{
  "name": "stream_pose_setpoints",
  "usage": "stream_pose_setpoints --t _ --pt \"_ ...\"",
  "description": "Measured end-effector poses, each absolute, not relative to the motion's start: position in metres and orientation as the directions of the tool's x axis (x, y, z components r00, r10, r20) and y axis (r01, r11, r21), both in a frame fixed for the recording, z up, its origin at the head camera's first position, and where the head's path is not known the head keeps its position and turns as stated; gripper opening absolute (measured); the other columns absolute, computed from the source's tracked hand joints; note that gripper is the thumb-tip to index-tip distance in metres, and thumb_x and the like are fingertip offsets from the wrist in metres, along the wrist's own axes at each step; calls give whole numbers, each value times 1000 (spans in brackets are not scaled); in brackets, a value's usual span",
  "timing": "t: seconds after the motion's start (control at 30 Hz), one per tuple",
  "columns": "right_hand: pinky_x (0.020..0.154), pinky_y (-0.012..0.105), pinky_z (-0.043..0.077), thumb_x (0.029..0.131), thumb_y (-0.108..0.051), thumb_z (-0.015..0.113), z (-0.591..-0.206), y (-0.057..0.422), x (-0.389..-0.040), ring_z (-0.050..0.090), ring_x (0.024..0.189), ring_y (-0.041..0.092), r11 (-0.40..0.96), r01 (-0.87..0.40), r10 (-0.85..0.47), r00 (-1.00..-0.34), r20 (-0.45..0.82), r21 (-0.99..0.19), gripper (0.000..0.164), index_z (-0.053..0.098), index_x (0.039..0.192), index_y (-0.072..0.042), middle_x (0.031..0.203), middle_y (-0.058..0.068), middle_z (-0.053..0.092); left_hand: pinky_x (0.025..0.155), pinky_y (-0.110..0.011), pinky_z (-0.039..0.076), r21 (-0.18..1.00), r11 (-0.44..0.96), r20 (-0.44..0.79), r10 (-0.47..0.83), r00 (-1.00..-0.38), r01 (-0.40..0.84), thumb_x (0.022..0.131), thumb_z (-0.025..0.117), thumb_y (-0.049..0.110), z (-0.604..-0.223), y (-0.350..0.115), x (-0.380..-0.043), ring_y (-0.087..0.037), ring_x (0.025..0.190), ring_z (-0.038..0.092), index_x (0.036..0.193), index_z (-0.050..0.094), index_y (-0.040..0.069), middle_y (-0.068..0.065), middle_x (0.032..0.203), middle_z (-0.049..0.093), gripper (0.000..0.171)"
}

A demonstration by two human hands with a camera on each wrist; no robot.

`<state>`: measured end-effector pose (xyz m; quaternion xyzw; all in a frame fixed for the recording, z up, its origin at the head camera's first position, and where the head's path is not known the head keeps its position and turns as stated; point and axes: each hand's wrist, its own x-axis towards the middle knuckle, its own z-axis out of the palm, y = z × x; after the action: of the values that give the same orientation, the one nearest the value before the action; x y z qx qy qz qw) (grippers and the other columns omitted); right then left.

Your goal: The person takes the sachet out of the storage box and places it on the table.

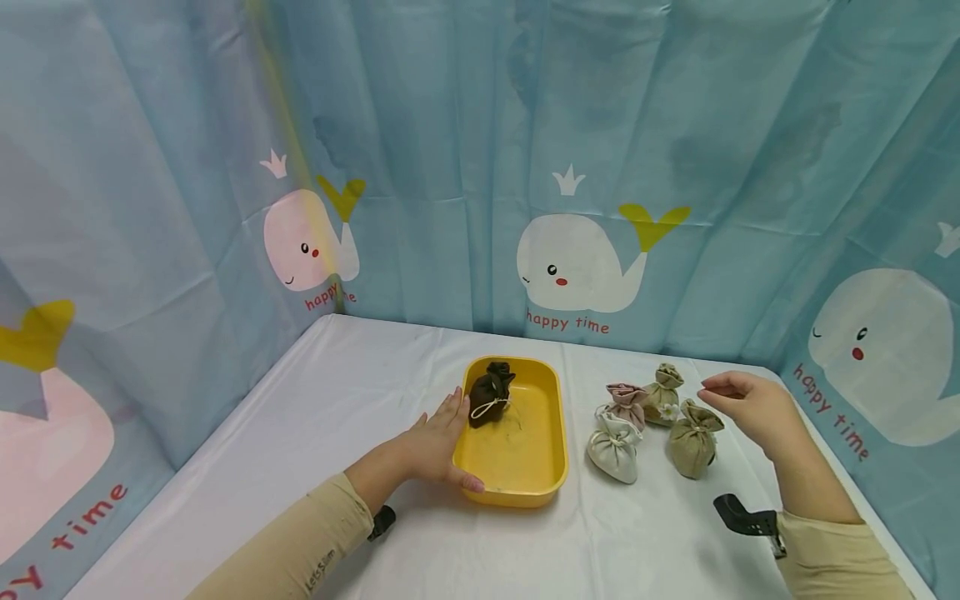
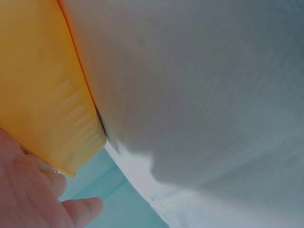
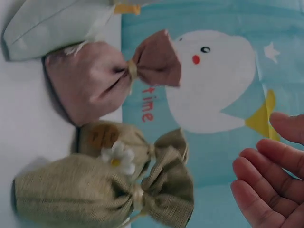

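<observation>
My left hand [image 1: 435, 442] rests along the left side of a yellow plastic tray [image 1: 558, 433], fingers straight against its rim. Inside the tray's far left part sits a dark brown drawstring sachet [image 1: 489, 402]. Over the right side of the table my right hand [image 1: 757, 408] hangs in the air, fingers loosely bent, holding nothing. Nearest to it stands an olive-green sachet [image 1: 693, 442], tied at the neck. Behind that is another olive sachet [image 1: 663, 396] bearing a white flower [image 3: 117, 159]. A pink sachet [image 3: 90, 80] and a white sachet [image 1: 615, 450] stand to their left.
A white cloth [image 1: 390, 358] covers the table. Blue curtains [image 1: 450, 167] printed with whales enclose the back and both sides. A black wrist mount [image 1: 742, 515] sticks out from the right forearm over the cloth.
</observation>
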<state>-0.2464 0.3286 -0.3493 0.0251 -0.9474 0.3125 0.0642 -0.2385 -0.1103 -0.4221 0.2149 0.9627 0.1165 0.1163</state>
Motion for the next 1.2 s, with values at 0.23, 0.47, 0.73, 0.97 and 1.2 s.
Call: stream_pose_setpoints --t 0.23,0.47,0.73,0.97,1.2 --pt "75 46 48 89 -40 57 -336 303 -249 57 96 36 778 -161 -50 -980 194 -607 46 61 111 0 106 21 63 107 -54 14 284 883 -187 433 -882 374 49 53 85 -421 -110 -237 -23 140 -4 147 -4 7 -10 152 -13 138" --pt "78 44 47 89 -39 57 -320 275 -258 58 96 32 722 -189 -89 -979 182 -666 43 62 111 -2 106 18 64 107 -53 14 278 888 -197 427 -883 367 48 52 86 -420 -110 -236 -22 140 -5 147 -4 8 -9 152 -13 138" --pt "79 40 49 88 -33 61 -313 238 -272 60 97 28 687 -249 -168 -968 185 -683 35 64 109 -5 105 14 65 107 -54 14 277 887 -192 427 -884 369 48 52 86 -420 -109 -236 -23 140 -4 147 -4 7 -10 152 -12 138" --pt "77 37 51 86 -24 65 -323 201 -283 62 91 24 652 -290 -236 -956 175 -700 24 66 103 -7 99 9 67 107 -54 14 265 887 -186 431 -883 378 48 51 87 -422 -110 -238 -24 140 -3 147 -3 7 -10 152 -12 139" --pt "80 39 50 85 -21 66 -335 165 -290 62 90 22 662 -290 -265 -953 147 -691 19 67 100 -8 95 6 67 107 -54 13 274 884 -185 435 -881 379 47 50 87 -423 -111 -238 -23 140 -5 147 -5 8 -10 152 -13 138"
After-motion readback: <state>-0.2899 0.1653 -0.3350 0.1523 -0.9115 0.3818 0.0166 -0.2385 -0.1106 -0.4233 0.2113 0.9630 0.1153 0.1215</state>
